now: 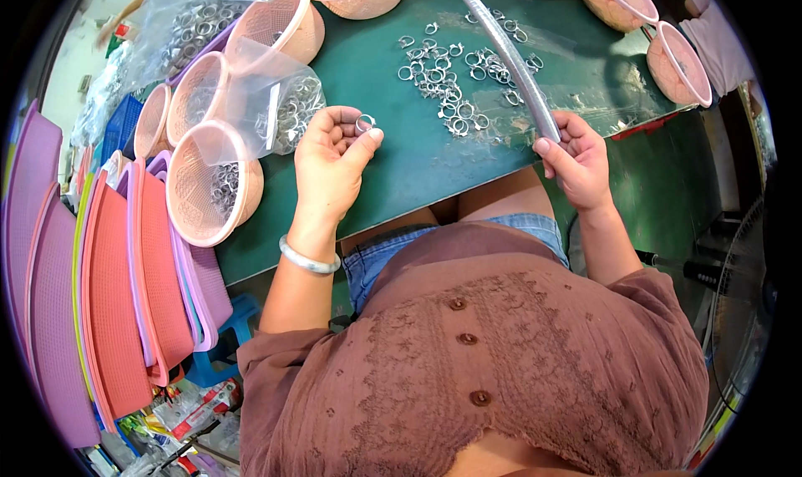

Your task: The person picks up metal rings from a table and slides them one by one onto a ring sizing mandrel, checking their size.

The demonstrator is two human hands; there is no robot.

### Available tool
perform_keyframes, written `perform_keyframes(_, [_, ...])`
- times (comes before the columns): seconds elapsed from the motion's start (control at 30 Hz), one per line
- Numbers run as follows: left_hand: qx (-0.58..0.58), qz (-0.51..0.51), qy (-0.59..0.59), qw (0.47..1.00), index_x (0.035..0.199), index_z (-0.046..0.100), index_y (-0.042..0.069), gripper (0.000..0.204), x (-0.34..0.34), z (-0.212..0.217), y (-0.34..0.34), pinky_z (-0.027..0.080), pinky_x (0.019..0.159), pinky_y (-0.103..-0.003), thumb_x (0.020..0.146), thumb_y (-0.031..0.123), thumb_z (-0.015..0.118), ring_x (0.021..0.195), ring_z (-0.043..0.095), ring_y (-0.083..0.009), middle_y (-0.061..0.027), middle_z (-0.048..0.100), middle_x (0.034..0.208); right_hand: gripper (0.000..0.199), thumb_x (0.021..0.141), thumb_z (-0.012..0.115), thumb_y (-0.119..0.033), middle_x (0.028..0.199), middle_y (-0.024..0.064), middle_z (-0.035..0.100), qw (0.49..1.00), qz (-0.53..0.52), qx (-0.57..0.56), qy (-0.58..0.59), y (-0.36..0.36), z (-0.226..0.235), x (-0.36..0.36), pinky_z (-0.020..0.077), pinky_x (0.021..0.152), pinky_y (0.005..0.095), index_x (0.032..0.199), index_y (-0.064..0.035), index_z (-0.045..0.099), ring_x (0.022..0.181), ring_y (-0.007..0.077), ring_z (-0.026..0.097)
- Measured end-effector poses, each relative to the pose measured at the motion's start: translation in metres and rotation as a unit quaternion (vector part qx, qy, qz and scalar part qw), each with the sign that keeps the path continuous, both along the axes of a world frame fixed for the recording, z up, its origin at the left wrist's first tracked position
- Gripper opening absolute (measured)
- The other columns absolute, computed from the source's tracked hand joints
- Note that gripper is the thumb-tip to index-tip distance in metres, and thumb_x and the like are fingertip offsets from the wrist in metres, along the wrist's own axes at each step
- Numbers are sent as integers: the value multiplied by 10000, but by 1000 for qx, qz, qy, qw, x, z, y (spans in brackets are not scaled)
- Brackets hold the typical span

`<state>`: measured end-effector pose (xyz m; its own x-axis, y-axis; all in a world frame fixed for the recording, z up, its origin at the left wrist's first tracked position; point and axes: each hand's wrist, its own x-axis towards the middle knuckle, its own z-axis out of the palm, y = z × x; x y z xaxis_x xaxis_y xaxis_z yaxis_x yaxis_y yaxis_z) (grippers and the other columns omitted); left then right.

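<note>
My left hand (pixel 330 164) is raised above the near edge of the green tabletop (pixel 393 180), pinching a small silver ring (pixel 372 124) between thumb and fingers. A grey metal ring mandrel (pixel 510 55), a long tapering rod, is gripped at its near end by my right hand (pixel 581 164). The rod slants up and left over the table, apart from the ring. Beneath and beside it lie loose silver rings (pixel 434 80) in scattered clusters. Closest to my left hand is a clear plastic bag (pixel 298 109) full of similar rings.
Pink baskets (pixel 251 180), some holding rings, line the table's left and far sides. Another pink basket (pixel 678 63) sits at the right edge by a person's sleeve (pixel 720 43). Stacked purple and coral plastic baskets (pixel 125 301) stand left of the table, near a blue stool (pixel 219 356).
</note>
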<state>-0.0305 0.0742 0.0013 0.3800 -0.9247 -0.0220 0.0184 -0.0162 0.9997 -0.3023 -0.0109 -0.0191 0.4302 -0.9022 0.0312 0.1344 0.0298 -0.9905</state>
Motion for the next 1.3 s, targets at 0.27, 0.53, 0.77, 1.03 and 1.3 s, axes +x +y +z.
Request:
perform_keyframes(0.27, [-117, 31, -46, 992, 1079, 424, 3, 409, -6, 13, 16, 450, 687, -214, 732, -49, 634, 752, 524, -97, -51, 546, 859, 260, 789, 619, -58, 730, -15, 512, 1000, 1, 0, 13, -1, 2, 1, 350, 454, 145, 1013, 28, 515, 541, 13, 432])
perform_keyframes(0.53, [-149, 29, -58, 987, 1119, 394, 23, 450, -2, 16, 29, 448, 689, -214, 741, -59, 624, 756, 523, -101, -45, 542, 853, 257, 789, 623, -68, 718, -25, 506, 1000, 2, -8, 22, -1, 2, 3, 342, 445, 146, 1005, 25, 519, 541, 12, 431])
perform_keyframes(0.77, [-139, -39, 268, 953, 1132, 476, 16, 253, 11, 13, 38, 498, 770, -277, 887, 80, 481, 886, 597, -188, -107, 581, 996, 267, 785, 621, -50, 739, -32, 502, 997, 49, -28, 45, 22, 14, 4, 334, 474, 153, 1020, 23, 519, 570, 5, 423])
perform_keyframes(1.03, [-191, -71, 437, 876, 1150, 465, 34, 249, 19, 4, 36, 458, 886, -357, 913, 67, 397, 1011, 551, -249, -148, 543, 1117, 273, 759, 654, -27, 770, -13, 519, 972, 229, -19, 59, 45, 26, 18, 374, 577, 171, 992, 37, 526, 669, 20, 459])
perform_keyframes(1.3, [-216, -89, 370, 899, 1190, 442, 36, 283, 16, -1, 30, 380, 979, -404, 916, 74, 384, 1166, 440, -296, -155, 486, 1214, 249, 760, 659, -48, 714, -27, 511, 966, 242, 5, 92, 47, 28, 21, 355, 525, 175, 965, 32, 542, 613, 13, 435])
